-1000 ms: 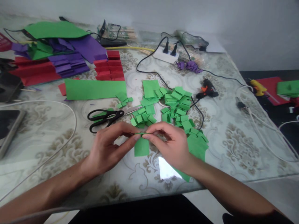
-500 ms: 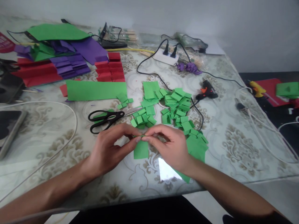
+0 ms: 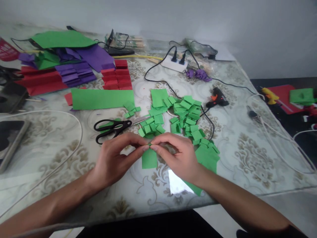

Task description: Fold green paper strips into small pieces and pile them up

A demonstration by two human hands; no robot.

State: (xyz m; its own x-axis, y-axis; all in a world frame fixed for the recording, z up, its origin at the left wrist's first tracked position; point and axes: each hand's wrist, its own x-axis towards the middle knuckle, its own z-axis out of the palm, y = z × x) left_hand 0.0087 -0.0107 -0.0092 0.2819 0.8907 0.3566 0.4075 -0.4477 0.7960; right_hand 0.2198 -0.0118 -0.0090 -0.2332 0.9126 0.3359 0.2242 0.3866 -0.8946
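Observation:
My left hand [image 3: 116,158] and my right hand [image 3: 177,155] meet at the table's near middle, fingertips pinched together on one small green paper piece [image 3: 149,144]. A green paper square [image 3: 149,158] lies flat just below the fingertips. Beyond my hands lies a heap of several small folded green pieces [image 3: 184,115]. Black-handled scissors [image 3: 112,127] lie to the left of that heap, closed. More green paper [image 3: 207,155] sits under and beside my right wrist.
A long green sheet [image 3: 101,98], red folded strips [image 3: 116,75] and purple and green paper stacks [image 3: 66,59] fill the far left. A black glue gun [image 3: 218,98], a white power strip [image 3: 174,64] and cables lie at the back right. A phone [image 3: 10,137] is at the left edge.
My fingertips have drawn closer together on the small green piece. The camera has tilted a little, so everything sits slightly lower in the picture.

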